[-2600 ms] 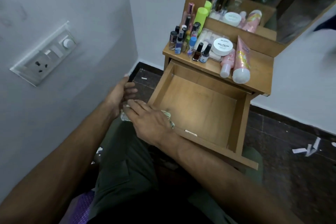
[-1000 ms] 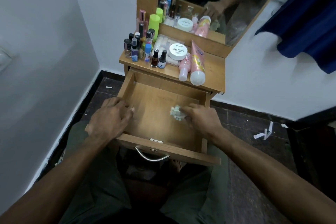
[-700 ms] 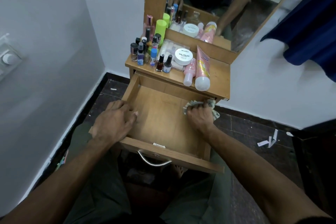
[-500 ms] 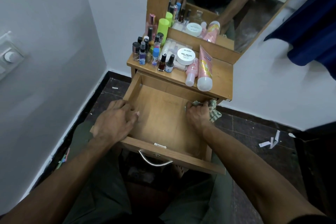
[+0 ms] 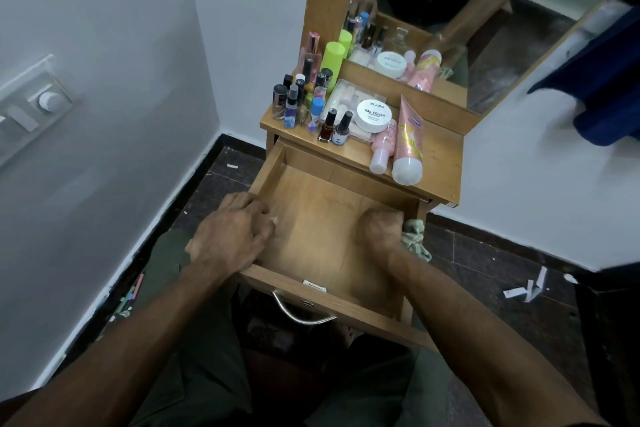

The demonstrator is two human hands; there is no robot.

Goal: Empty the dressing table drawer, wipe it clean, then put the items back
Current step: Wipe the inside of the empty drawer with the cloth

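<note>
Pulled fully out toward six o'clock: drawer (image 5: pixel 311 218), bare inside, so wiping looks like the step in hand. At three o'clock of the drawer, right hand (image 5: pixel 381 229) curled round a greenish cloth (image 5: pixel 414 236), pressing it against the right-hand wall, probably to rub along that side; some cloth spilling over the rim there. At nine o'clock, left hand (image 5: pixel 232 232) draped over the left rim, fingers loosely bent and gripping nothing else, seemingly to steady the drawer against the push. Parked at twelve o'clock on the dressing table top (image 5: pixel 440 156): nail polish bottles (image 5: pixel 334 126), a white jar (image 5: pixel 374 114), a pink tube (image 5: pixel 408 142) lying flat, likely kept out of the way until the wood is clean. Returning them not yet begun.
</note>
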